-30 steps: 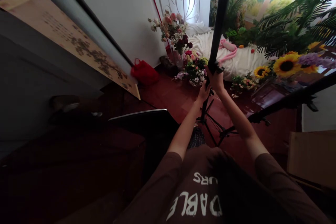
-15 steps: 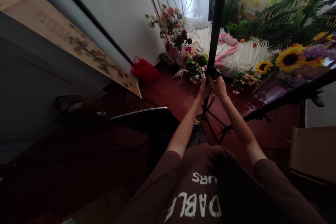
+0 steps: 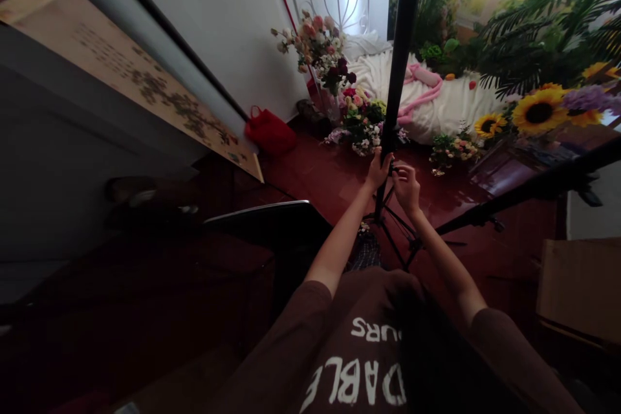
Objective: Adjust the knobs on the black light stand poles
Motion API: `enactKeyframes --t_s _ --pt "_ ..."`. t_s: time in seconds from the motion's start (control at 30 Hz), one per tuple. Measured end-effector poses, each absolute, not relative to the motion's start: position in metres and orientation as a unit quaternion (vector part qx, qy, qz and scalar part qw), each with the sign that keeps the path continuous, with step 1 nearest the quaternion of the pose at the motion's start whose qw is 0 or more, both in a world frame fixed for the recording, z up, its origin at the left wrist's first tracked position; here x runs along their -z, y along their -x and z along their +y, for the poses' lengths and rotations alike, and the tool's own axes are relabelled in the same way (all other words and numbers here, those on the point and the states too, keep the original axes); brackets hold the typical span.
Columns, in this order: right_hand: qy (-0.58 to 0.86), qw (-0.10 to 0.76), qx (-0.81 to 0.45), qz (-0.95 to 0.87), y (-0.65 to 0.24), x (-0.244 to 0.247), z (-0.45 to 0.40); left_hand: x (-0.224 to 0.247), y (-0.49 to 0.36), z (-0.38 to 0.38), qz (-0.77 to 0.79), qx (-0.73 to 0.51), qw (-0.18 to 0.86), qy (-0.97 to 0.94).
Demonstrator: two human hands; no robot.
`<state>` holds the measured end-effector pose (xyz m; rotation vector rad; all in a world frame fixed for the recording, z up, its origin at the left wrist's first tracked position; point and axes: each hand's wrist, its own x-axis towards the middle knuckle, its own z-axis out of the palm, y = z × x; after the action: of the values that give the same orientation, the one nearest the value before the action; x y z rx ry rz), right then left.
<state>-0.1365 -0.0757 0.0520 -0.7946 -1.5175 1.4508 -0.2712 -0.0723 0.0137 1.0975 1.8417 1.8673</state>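
A black light stand (image 3: 400,58) rises upright in front of me, its tripod legs spread on the floor. My left hand (image 3: 378,170) is wrapped round its pole from the left. On the right side of the pole, my right hand (image 3: 406,187) has its fingers curled in a pinch at a small dark locking knob (image 3: 393,169). The knob is largely covered by the fingertips.
A second black stand (image 3: 528,187) slants across the right. Flowers (image 3: 363,116) and a white-draped bed (image 3: 446,107) lie beyond. Sunflowers (image 3: 538,110) and a cardboard box (image 3: 577,284) are at right; a red bag (image 3: 270,131) and hanging scroll (image 3: 160,81) at left.
My right hand has moved down the pole from a higher dark fitting and now has its fingers curled at the knob. My left hand stays on the pole, slightly lower.
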Motion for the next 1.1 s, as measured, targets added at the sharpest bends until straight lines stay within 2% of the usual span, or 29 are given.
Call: enactKeyframes --t_s 0.13,0.27,0.37,0.53,0.7,0.87,1.1 --pt "0.351 0.419 -0.731 -0.409 0.151 -0.059 -0.073 -0.017 0.271 -0.072 0.637 -0.653 0.139 -0.386" --pt "0.354 0.298 -0.861 -0.213 0.156 -0.064 -0.067 -0.017 0.271 -0.072 0.645 -0.648 0.132 -0.384" --pt "0.311 0.243 -0.909 -0.133 0.157 -0.069 -0.064 -0.014 0.272 -0.071 0.650 -0.645 0.133 -0.379" --pt "0.266 0.224 -0.935 -0.065 0.160 -0.073 -0.063 -0.009 0.273 -0.068 0.653 -0.642 0.124 -0.382" --pt "0.253 0.230 -0.938 -0.054 0.159 -0.073 -0.066 -0.007 0.275 -0.068 0.666 -0.626 0.114 -0.389" --pt "0.281 0.253 -0.917 -0.125 0.127 -0.065 -0.078 -0.004 0.271 -0.069 0.655 -0.639 0.086 -0.394" --pt "0.432 0.297 -0.807 -0.271 0.013 -0.002 -0.097 0.030 0.248 -0.079 0.693 -0.661 0.096 -0.272"
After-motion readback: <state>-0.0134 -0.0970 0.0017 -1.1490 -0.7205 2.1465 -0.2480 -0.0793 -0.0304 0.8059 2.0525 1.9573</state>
